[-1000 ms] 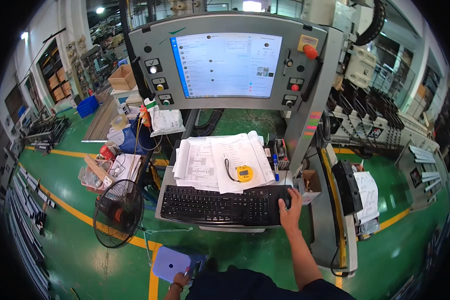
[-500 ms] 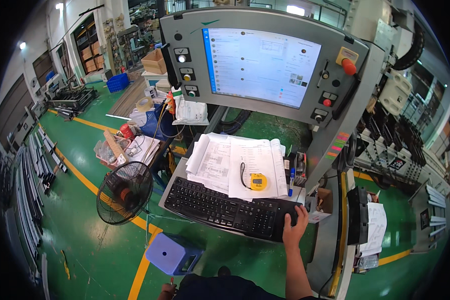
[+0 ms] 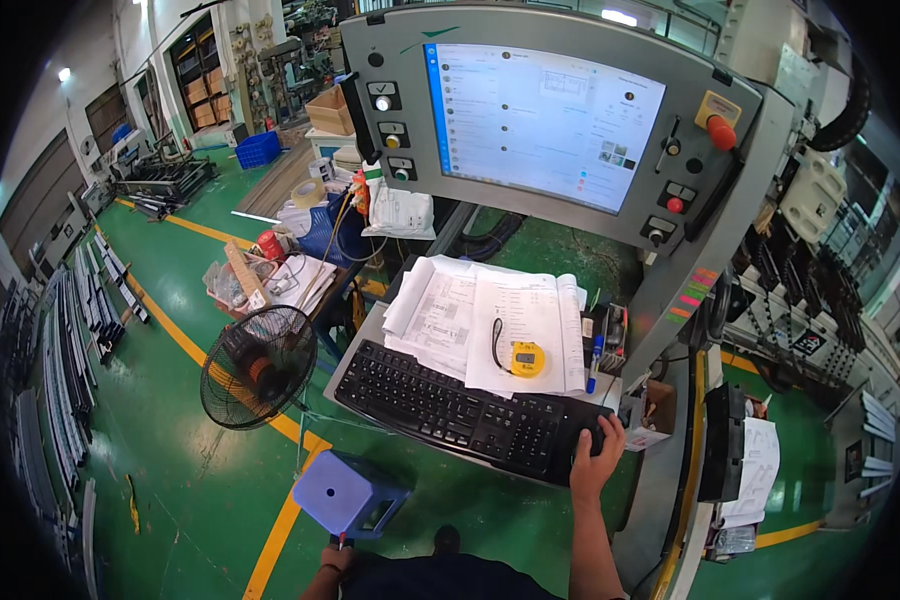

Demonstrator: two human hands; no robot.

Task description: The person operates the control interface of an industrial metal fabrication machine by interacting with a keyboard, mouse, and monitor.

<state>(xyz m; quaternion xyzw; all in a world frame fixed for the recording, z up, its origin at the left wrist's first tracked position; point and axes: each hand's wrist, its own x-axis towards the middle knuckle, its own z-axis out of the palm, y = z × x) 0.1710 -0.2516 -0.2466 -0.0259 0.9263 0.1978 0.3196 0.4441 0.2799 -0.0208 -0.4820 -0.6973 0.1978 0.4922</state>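
Observation:
My right hand [image 3: 598,455] lies over a dark computer mouse [image 3: 598,418] at the right end of the black keyboard [image 3: 440,415], fingers curved down on it and mostly hiding it. Low in the view, beside the stool, my left hand [image 3: 336,560] is closed around a thin stick-like thing [image 3: 343,541] with a bit of red on it; its kind is too small to tell. Beyond the keyboard, open printed papers [image 3: 435,315] carry a yellow tape measure [image 3: 527,360] with a black wrist strap. A lit screen [image 3: 550,130] in a grey control panel stands above them.
A blue plastic stool [image 3: 345,490] stands left of my legs, with a black fan [image 3: 258,368] beyond it. A blue marker [image 3: 595,365] lies right of the papers. Red emergency button [image 3: 720,132] sits on the panel. Long metal profiles [image 3: 60,350] lie on the left floor.
The whole view has shifted slightly right and my left hand shows a little more, nearer the stool. My right hand stays on the mouse, and the screen looks the same.

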